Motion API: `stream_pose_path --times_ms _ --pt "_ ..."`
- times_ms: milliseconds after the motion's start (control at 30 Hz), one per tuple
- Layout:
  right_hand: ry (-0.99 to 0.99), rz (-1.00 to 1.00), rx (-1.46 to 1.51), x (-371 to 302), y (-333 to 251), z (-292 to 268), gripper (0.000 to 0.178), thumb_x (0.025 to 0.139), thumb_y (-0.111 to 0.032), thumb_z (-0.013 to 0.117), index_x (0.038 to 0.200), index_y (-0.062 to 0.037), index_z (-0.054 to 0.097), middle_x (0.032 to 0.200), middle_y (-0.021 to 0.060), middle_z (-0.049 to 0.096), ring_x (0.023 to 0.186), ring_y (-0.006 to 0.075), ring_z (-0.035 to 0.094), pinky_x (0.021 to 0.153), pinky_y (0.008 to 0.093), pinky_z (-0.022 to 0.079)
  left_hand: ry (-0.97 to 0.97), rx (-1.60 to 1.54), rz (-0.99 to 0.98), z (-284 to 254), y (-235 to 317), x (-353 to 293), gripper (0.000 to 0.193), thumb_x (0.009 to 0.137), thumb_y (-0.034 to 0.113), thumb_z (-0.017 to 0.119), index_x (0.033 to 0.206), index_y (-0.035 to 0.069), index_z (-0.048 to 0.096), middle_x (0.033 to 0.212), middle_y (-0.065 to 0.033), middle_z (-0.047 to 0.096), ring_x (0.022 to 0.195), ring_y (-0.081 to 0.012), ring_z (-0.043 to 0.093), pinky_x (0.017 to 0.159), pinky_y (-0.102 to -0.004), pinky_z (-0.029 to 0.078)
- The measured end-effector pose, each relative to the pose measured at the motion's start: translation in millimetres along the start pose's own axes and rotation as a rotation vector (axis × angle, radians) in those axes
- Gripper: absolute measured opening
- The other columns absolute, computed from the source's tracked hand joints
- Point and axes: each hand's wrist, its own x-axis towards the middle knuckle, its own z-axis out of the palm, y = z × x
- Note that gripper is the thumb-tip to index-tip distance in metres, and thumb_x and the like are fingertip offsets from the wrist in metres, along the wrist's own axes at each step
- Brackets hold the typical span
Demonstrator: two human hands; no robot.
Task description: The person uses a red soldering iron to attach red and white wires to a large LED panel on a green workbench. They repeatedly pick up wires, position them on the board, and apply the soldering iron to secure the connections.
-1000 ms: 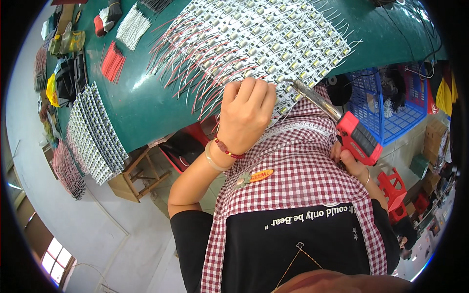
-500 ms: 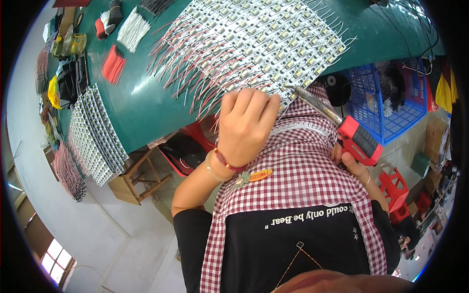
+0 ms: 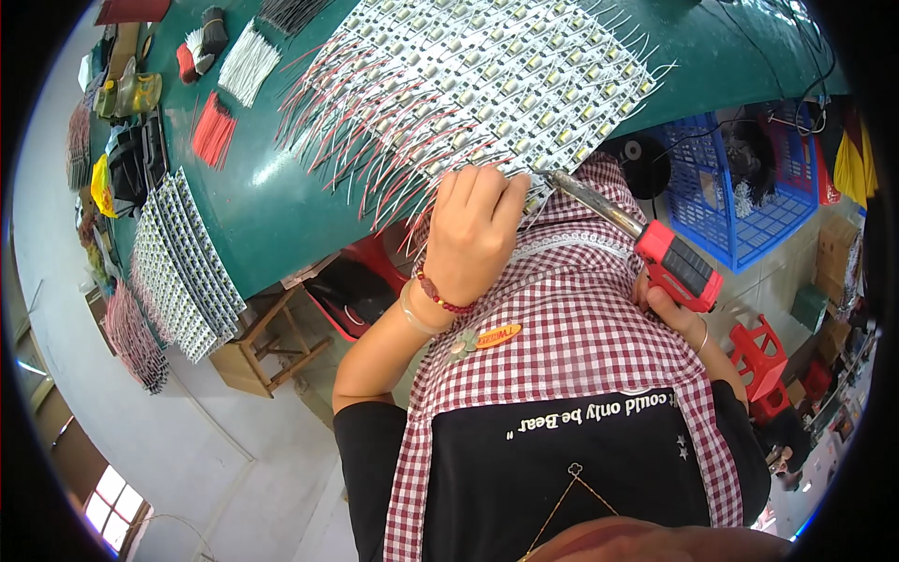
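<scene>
A white panel of circuit boards [image 3: 510,80] dotted with small components lies on the green table. Red and white wires [image 3: 375,155] fan out from its left side. At the panel's near edge, my left hand [image 3: 473,229] is closed in a pinch, knuckles up; whatever its fingertips hold is hidden beneath them. My right hand [image 3: 667,304] grips a soldering iron [image 3: 676,265] with a red and black handle. The iron's metal barrel slants up and left, and its tip is at the panel's near edge, just right of my left fingers. I cannot tell whether the tip touches a solder point.
Red [image 3: 213,131] and white wire bundles [image 3: 249,64] lie at the table's far left. More wired board panels [image 3: 187,267] stand at the left edge. A blue plastic crate [image 3: 698,201] and a black reel [image 3: 644,167] sit to the right, with a red stool [image 3: 757,356] below.
My left hand and the soldering iron's tip have shifted slightly left along the panel's near edge. Both grips look the same.
</scene>
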Motion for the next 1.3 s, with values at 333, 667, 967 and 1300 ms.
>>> stream_pose_path --times_ms 333,667,967,1300 --pt "0.040 0.032 -0.105 2 -2 4 0.019 0.080 -0.019 0.070 0.079 -0.0021 0.062 0.072 0.0057 0.061 0.062 0.0182 0.058 0.059 0.0309 0.046 -0.067 0.004 -0.020 -1 -1 6 0.020 0.073 0.001 0.060 0.092 -0.001 0.063 0.077 -0.0081 0.046 0.075 -0.0235 0.050 0.066 -0.0348 0.039" --pt "0.038 0.090 0.003 -2 4 1 0.022 0.078 -0.022 0.072 0.081 -0.0021 0.062 0.072 0.0050 0.060 0.064 0.0162 0.058 0.060 0.0295 0.046 -0.087 0.034 -0.066 -2 1 8 0.022 0.069 -0.007 0.062 0.089 0.002 0.067 0.076 -0.0072 0.049 0.072 -0.0239 0.051 0.066 -0.0352 0.041" --pt "0.027 0.090 -0.143 1 13 1 0.018 0.077 -0.017 0.071 0.082 -0.0014 0.063 0.078 0.0086 0.062 0.067 0.0201 0.060 0.060 0.0312 0.047 -0.079 0.035 -0.080 0 -2 6 0.022 0.069 -0.006 0.062 0.089 0.002 0.068 0.076 -0.0066 0.049 0.072 -0.0235 0.051 0.066 -0.0349 0.041" --pt "-0.011 0.038 0.093 5 0 1 0.032 0.089 -0.033 0.065 0.086 -0.0012 0.061 0.071 0.0057 0.057 0.067 0.0154 0.057 0.063 0.0314 0.047 -0.096 0.030 -0.083 -1 -1 8 0.021 0.070 -0.005 0.061 0.089 0.002 0.067 0.075 -0.0063 0.049 0.071 -0.0234 0.051 0.066 -0.0350 0.041"
